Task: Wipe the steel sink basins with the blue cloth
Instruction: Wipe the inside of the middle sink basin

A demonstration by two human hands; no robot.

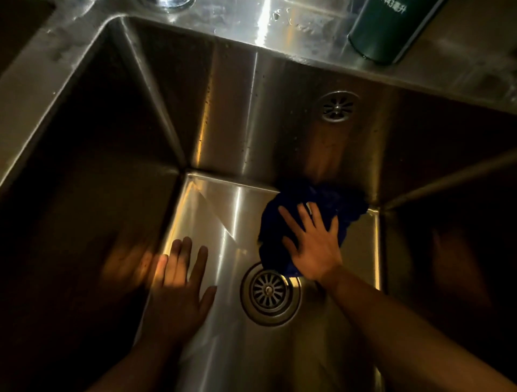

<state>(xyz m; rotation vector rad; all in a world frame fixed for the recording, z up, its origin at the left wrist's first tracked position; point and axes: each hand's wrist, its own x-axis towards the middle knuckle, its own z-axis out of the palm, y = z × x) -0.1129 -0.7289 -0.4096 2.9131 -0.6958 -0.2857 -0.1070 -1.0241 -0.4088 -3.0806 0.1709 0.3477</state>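
Note:
I look down into a deep steel sink basin. The blue cloth lies bunched on the basin floor near the far right corner, just beyond the round drain strainer. My right hand presses flat on the cloth with fingers spread. My left hand rests flat and open on the basin floor at the left, by the left wall, holding nothing.
An overflow grille sits on the far wall. A dark green bottle stands on the wet steel ledge at the back right. A faucet base shows at the top edge. The basin walls rise steeply on all sides.

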